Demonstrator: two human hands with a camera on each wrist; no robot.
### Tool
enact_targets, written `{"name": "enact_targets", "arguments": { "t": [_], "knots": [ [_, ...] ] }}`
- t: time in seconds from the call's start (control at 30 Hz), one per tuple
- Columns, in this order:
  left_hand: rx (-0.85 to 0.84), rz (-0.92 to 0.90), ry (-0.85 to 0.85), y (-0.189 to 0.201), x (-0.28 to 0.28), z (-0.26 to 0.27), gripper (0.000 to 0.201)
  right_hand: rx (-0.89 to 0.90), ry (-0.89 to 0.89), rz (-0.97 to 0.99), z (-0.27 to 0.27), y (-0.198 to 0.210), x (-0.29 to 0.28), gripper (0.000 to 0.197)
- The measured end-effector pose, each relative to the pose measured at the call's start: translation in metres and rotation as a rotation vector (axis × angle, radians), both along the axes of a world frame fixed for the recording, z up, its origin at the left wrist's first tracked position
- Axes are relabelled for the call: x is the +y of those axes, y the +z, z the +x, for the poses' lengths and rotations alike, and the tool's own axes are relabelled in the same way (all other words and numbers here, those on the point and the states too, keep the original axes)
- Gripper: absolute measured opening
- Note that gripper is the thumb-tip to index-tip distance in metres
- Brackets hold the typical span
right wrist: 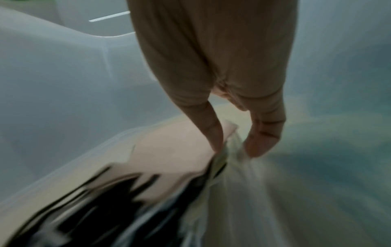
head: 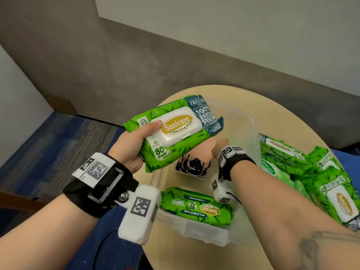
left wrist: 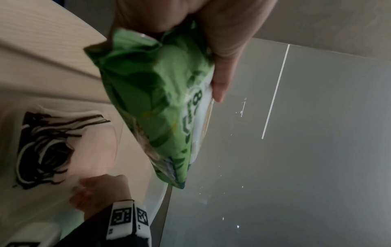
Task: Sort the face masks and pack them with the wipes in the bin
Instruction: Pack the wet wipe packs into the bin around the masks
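Down inside the clear plastic bin (head: 251, 121), near its middle, lies a bag of face masks (head: 191, 167) with a black-and-white scribble pattern, and the right hand (head: 221, 148) reaches in to it. The right wrist view, though blurred, shows thumb and forefinger (right wrist: 213, 133) pinching the bunched edge of that bag, so this hand is narrow and gripping the masks. One wipes pack (head: 196, 208) already rests flat on the bin's floor at the near wall, label turned away from the person.

Above the bin's left rim, the left hand (head: 134, 145) holds a second green wipes pack (head: 175, 131) lid-up, thumb on top and fingers wrapped underneath, as if waiting for room to be made.

Outside the bin, toward the right edge of the round wooden surface (head: 282, 114), a loose heap of more wipes packs (head: 311, 172) lies jumbled, some overlapping, touching the bin's right wall.

By my reckoning the packing is early: masks and one pack are in, one pack is on its way, and most of the heap is left. Whether other masks remain to be sorted I cannot tell; none show outside the bin.
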State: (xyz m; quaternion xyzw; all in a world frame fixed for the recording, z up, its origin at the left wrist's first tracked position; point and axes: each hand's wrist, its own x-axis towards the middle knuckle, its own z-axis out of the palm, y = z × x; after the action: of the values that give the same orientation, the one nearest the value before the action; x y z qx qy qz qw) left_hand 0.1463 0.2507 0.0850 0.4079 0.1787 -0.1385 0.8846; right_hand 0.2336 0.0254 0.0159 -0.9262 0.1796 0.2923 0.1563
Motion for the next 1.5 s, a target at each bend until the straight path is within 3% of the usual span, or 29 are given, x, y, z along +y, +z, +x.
{"name": "enact_targets", "arguments": {
  "t": [0.13,0.2,0.27,0.3,0.37,0.47,0.53,0.6,0.7,0.73,0.83,0.87,1.0,1.27,1.37,1.5],
  "knots": [
    [-0.005,-0.004,-0.008,-0.001,0.001,0.001,0.038,0.190,0.159,-0.185,-0.012,0.015,-0.002,0.073],
    [-0.009,0.000,-0.020,0.001,0.001,0.001,0.037,0.192,0.237,-0.217,-0.012,0.020,-0.005,0.071],
    [-0.003,0.018,-0.021,0.003,0.001,0.001,0.041,0.063,0.302,-0.298,-0.013,0.038,-0.003,0.076],
    [0.003,0.034,-0.019,0.004,0.000,0.002,0.043,-0.004,0.309,-0.306,-0.009,0.049,-0.003,0.071],
    [0.016,0.081,-0.010,0.007,-0.001,0.003,0.042,-0.046,0.354,-0.281,-0.002,0.071,-0.001,0.039],
    [0.019,0.150,0.017,0.015,0.000,0.007,0.038,-0.179,0.191,-0.082,0.000,0.106,-0.003,0.016],
    [0.008,0.179,0.034,0.024,0.001,0.009,0.043,-0.207,0.134,-0.083,-0.007,0.127,-0.016,0.018],
    [-0.019,0.197,0.018,0.036,0.000,0.010,0.046,-0.294,0.080,-0.092,-0.015,0.144,-0.035,0.007],
    [-0.104,0.275,-0.015,0.061,-0.009,0.010,0.030,-0.422,-0.004,-0.059,-0.036,0.160,-0.069,0.017],
    [-0.126,0.316,-0.013,0.068,-0.014,0.012,0.034,-0.447,-0.020,-0.072,-0.044,0.164,-0.081,0.017],
    [-0.146,0.377,-0.033,0.081,-0.036,0.016,0.087,-0.506,-0.088,-0.089,-0.064,0.163,-0.124,0.025],
    [-0.144,0.390,-0.045,0.083,-0.046,0.017,0.093,-0.509,-0.114,-0.101,-0.071,0.162,-0.135,0.028],
    [-0.059,0.468,0.003,0.086,-0.073,0.025,0.073,-0.505,-0.150,-0.061,-0.096,0.157,-0.166,0.021],
    [-0.050,0.499,0.011,0.089,-0.083,0.029,0.069,-0.542,-0.330,0.127,-0.126,0.134,-0.230,0.027],
    [-0.069,0.665,-0.034,0.084,-0.090,0.033,0.072,-0.524,-0.371,0.150,-0.125,0.116,-0.257,0.029],
    [-0.064,0.957,-0.248,0.073,-0.106,0.047,0.067,-0.466,-0.386,0.165,-0.127,0.110,-0.263,0.031]
  ]
}}
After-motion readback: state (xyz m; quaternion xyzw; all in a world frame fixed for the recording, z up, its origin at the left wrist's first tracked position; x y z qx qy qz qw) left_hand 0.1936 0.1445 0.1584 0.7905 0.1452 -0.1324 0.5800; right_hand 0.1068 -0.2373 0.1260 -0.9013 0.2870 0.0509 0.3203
